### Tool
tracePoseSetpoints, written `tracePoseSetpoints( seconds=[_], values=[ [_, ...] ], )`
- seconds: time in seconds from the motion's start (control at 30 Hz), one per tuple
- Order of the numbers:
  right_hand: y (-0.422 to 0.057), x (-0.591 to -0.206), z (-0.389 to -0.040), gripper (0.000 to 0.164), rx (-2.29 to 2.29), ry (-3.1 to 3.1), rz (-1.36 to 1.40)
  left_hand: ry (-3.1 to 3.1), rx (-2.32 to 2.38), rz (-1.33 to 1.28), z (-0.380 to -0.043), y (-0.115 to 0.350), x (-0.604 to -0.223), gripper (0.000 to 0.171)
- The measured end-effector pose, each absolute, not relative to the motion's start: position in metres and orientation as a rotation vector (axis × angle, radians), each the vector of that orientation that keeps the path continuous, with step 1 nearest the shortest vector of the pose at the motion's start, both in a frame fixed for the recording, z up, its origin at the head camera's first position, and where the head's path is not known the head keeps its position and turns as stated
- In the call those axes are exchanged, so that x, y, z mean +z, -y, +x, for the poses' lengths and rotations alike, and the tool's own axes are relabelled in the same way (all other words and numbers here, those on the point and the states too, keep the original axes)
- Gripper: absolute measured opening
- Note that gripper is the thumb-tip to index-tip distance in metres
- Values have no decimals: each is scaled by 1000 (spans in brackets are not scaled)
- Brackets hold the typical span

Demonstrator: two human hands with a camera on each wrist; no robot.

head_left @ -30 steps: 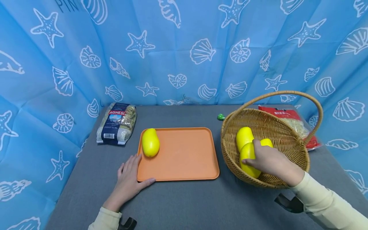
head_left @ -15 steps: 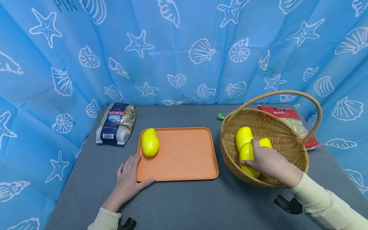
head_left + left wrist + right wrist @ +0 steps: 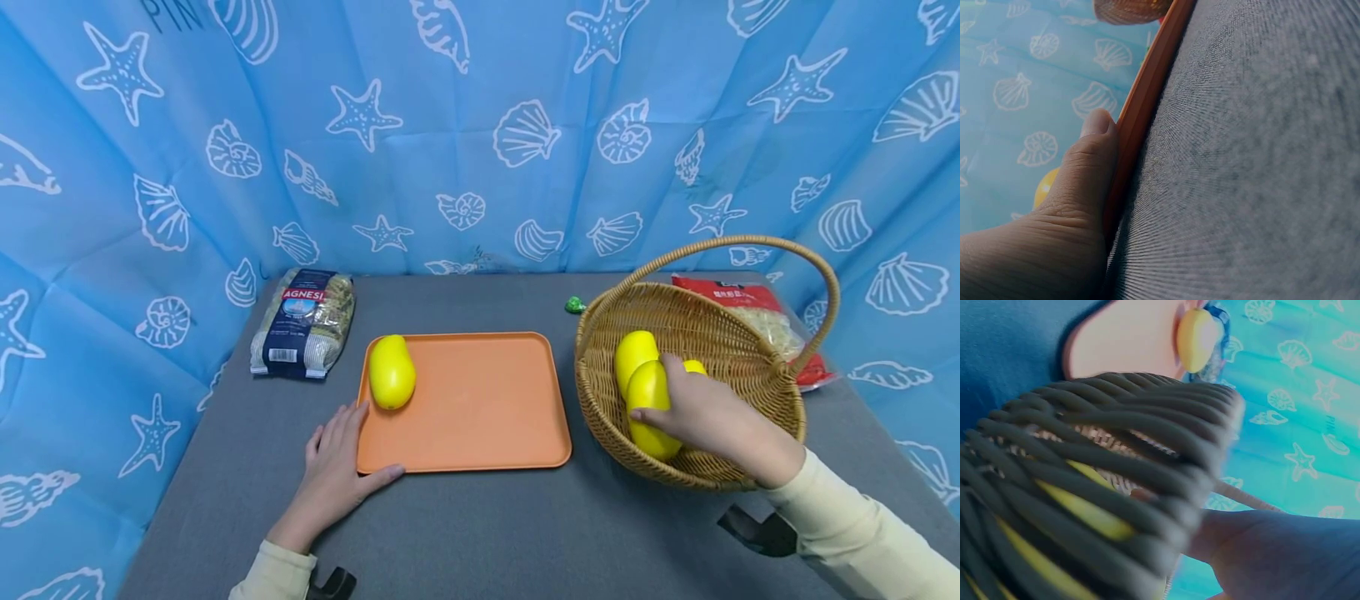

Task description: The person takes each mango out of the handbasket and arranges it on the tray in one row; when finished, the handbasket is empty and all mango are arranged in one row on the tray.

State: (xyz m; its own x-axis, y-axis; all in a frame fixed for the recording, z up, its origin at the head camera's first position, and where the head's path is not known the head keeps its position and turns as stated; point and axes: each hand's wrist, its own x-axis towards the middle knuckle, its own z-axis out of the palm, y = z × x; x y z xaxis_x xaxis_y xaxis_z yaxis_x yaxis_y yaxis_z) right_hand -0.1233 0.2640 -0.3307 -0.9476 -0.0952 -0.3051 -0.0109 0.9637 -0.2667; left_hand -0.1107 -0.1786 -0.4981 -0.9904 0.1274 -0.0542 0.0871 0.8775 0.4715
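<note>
Inside the wicker basket (image 3: 750, 367), my right hand (image 3: 708, 417) grips a yellow mango (image 3: 649, 408), thumb on its near side. Another yellow mango (image 3: 636, 354) lies behind it. Part of a third yellow fruit (image 3: 696, 367) shows beyond my hand. My left hand (image 3: 333, 467) rests at the near left corner of the orange tray (image 3: 480, 408), fingers along its left side. In the left wrist view the thumb (image 3: 1085, 169) touches the tray's edge. One mango (image 3: 392, 372) lies at the tray's far left. Basket weave hides most of the right fingers in the right wrist view.
A bag of Agnesi pasta (image 3: 303, 325) lies behind the tray at left. A red and clear food bag (image 3: 757, 317) lies behind the basket, partly covered. A small green item (image 3: 575, 305) sits near the basket's left rim. The basket's handle (image 3: 738, 242) arches high.
My right hand and the mango it grips have risen slightly within the basket. The left hand, the tray and the mango on it stay where they were.
</note>
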Motion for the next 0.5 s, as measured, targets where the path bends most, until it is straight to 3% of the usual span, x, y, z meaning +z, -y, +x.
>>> tracePoseSetpoints(
  seconds=[0.5],
  values=[
    [-258, -301, -121, 97, -440, -2881, -89, -2964, 733, 175, -111, 179, -498, 111]
  ],
)
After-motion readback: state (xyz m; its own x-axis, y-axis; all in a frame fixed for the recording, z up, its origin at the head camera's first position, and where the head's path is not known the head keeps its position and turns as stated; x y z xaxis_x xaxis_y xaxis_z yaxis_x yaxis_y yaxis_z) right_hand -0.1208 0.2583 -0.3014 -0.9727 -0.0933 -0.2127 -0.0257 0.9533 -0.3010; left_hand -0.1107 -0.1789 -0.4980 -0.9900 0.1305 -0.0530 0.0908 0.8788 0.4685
